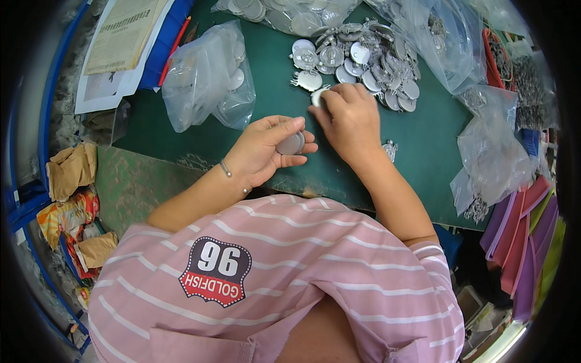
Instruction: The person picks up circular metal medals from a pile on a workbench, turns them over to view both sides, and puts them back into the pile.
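Observation:
Over the near part of the green table, my left hand (259, 148) holds a round grey disc (290, 144) between thumb and fingers; more discs may be stacked under it. My right hand (353, 124) reaches farther forward, its fingertips closed on a round silver piece (318, 98) at the near left edge of a pile. That pile of silver discs (363, 57) has small toothed or beaded ends showing on several pieces. Beside my right wrist lies a small silver metal piece (390, 149).
A clear plastic bag (209, 78) with discs stands left of the pile. More plastic bags (496, 142) lie along the right side. Papers (118, 42) and a red pencil (174, 53) are at the far left. Coloured strips (526, 224) hang at the right edge.

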Demonstrator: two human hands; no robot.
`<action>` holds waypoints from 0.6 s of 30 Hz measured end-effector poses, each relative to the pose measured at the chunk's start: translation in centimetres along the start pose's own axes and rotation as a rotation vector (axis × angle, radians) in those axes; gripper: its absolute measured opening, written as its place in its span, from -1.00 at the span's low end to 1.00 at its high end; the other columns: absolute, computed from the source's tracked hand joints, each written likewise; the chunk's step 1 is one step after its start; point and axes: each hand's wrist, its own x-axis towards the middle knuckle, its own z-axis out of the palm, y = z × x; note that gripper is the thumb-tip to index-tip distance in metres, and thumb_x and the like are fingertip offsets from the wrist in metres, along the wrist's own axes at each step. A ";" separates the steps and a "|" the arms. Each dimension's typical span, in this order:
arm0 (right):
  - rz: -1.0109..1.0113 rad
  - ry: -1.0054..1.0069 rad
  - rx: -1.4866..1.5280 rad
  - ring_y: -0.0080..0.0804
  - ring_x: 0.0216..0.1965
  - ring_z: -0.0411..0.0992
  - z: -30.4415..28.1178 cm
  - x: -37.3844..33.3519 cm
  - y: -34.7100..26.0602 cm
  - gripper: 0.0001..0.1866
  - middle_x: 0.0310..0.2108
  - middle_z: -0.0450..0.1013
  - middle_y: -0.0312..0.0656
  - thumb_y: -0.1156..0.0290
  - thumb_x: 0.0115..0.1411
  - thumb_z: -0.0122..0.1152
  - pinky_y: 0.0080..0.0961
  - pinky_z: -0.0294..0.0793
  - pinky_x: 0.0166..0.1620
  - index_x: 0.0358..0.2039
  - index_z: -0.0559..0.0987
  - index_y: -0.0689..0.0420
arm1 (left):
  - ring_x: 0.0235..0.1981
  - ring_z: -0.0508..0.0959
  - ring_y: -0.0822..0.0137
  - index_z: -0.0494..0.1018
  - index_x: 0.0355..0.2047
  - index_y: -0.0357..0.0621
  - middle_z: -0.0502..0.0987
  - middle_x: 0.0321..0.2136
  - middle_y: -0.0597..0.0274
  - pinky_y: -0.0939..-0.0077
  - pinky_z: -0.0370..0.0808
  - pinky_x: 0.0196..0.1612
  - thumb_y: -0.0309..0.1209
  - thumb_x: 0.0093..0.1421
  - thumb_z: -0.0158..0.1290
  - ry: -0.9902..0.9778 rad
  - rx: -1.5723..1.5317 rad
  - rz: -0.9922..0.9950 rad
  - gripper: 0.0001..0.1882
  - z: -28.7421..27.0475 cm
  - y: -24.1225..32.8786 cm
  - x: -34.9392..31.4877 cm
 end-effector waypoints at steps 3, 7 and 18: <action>0.070 0.195 0.021 -0.19 -0.42 0.38 -0.2 0.2 1.7 -0.87 -0.51 0.41 -0.20 0.49 -0.11 0.28 -0.31 0.36 -0.35 -0.52 0.51 0.18 | -0.29 0.57 0.19 0.39 -0.26 -0.25 0.51 -0.33 0.06 0.53 0.58 -0.43 -0.32 0.15 0.06 0.023 0.066 0.025 -0.75 0.3 0.4 -0.4; 0.745 0.021 1.015 -0.55 -0.56 0.40 -2.5 -0.1 0.9 -0.79 -0.53 0.42 -0.25 0.58 0.11 0.10 -0.66 0.39 -0.46 -0.20 0.46 0.30 | -0.27 0.57 0.22 0.38 -0.21 -0.28 0.51 -0.33 0.08 0.50 0.57 -0.38 -0.36 0.13 0.08 -0.002 0.134 0.065 -0.72 1.1 0.1 -0.1; 0.917 -0.054 1.492 -0.31 -0.38 0.53 -3.2 -3.4 -0.8 -0.75 -0.31 0.48 0.05 0.59 0.17 0.02 -0.55 0.58 -0.36 -0.14 0.41 0.41 | -0.45 0.51 0.45 0.43 -0.27 -0.30 0.48 -0.47 0.22 0.59 0.52 -0.51 -0.45 0.09 0.11 0.038 0.172 0.204 -0.78 2.2 0.4 -0.1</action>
